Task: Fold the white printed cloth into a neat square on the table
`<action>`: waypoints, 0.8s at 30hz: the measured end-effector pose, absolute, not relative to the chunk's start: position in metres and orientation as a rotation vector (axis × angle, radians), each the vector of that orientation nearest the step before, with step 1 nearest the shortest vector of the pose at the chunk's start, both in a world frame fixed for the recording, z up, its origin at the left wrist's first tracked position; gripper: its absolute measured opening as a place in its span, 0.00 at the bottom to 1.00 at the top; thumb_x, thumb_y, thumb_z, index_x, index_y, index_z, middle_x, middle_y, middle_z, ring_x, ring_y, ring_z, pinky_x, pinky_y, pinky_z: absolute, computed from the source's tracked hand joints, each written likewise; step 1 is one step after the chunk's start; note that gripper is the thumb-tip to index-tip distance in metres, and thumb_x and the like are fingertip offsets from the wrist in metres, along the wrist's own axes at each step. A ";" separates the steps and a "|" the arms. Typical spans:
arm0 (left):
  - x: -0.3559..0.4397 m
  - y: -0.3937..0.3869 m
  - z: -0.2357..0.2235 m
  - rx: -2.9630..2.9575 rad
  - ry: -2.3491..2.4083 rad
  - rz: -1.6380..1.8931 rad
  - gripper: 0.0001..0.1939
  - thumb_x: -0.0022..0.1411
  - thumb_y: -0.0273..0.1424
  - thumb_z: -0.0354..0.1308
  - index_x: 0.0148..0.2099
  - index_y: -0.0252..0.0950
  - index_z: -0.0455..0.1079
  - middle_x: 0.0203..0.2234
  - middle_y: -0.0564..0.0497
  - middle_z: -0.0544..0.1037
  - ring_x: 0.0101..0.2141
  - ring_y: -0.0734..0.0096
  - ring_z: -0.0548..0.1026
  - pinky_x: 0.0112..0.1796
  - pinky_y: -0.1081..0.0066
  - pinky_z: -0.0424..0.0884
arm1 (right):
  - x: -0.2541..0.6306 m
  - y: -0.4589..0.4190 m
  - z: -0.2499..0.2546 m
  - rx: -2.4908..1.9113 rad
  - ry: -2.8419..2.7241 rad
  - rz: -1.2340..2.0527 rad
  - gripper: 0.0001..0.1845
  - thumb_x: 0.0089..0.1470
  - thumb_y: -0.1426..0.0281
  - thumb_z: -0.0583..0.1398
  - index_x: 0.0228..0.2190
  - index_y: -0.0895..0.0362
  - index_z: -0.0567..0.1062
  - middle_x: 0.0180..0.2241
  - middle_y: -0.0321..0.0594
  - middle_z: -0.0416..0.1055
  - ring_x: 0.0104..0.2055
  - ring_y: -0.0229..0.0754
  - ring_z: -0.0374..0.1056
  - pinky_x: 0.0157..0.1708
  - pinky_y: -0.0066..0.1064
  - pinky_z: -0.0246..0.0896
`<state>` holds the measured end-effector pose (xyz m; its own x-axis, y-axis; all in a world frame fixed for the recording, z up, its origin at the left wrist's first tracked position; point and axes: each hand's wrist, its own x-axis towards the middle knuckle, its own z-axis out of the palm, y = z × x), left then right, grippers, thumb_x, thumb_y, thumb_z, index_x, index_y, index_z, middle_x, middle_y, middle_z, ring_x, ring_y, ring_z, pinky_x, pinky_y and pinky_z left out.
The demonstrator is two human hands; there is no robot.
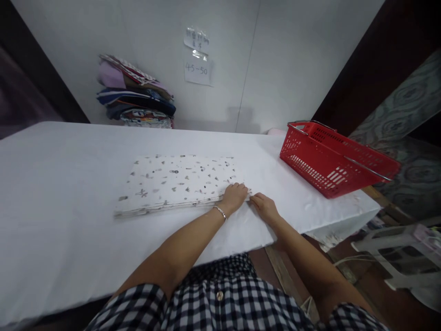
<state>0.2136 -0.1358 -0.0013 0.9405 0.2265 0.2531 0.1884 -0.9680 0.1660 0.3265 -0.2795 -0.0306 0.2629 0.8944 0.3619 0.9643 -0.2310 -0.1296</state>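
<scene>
Our left hand [235,195] lies on the near right corner of the folded printed cloth [182,179], our right hand [266,208] just beside it at that corner; we cannot tell whether either pinches the layers. With the cloth flat on the white-covered table [76,184], an uneven pull there could skew its stacked edges. Farther right, a knock could push the red basket [327,161] off the table's end. By the wall [220,108], the uneven fabric pile [139,101] could slump if bumped.
</scene>
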 end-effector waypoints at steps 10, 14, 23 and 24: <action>0.212 -0.142 -0.014 2.943 0.303 0.348 0.11 0.66 0.27 0.47 0.41 0.35 0.72 0.39 0.46 0.75 0.44 0.61 0.68 0.42 0.62 0.63 | 0.329 -0.279 -0.034 -2.198 -1.712 -0.307 0.13 0.62 0.67 0.51 0.37 0.53 0.76 0.34 0.40 0.72 0.36 0.39 0.67 0.33 0.28 0.58; 0.208 -0.140 -0.010 2.923 0.258 0.361 0.11 0.66 0.30 0.48 0.42 0.37 0.72 0.39 0.48 0.75 0.45 0.62 0.68 0.43 0.63 0.63 | 0.330 -0.279 -0.036 -2.206 -1.696 -0.311 0.12 0.62 0.67 0.52 0.37 0.53 0.75 0.34 0.40 0.72 0.36 0.40 0.67 0.33 0.28 0.58; 0.210 -0.143 -0.015 2.978 0.233 0.368 0.10 0.66 0.28 0.48 0.40 0.36 0.72 0.39 0.47 0.74 0.44 0.61 0.67 0.40 0.62 0.61 | 0.331 -0.279 -0.035 -2.121 -1.604 -0.160 0.10 0.59 0.69 0.53 0.32 0.54 0.75 0.33 0.40 0.73 0.37 0.41 0.68 0.37 0.30 0.61; 0.210 -0.143 -0.016 2.986 0.224 0.378 0.10 0.66 0.28 0.48 0.40 0.35 0.71 0.39 0.47 0.74 0.44 0.61 0.67 0.40 0.62 0.61 | 0.330 -0.279 -0.036 -2.101 -1.580 -0.123 0.10 0.58 0.69 0.53 0.31 0.54 0.75 0.33 0.40 0.73 0.37 0.41 0.68 0.38 0.31 0.61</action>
<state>0.2105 -0.1429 -0.0162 0.9578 0.1615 0.2376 0.1308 -0.9815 0.1400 0.3302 -0.2791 -0.0357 0.3208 0.8749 0.3629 0.9204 -0.1976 -0.3373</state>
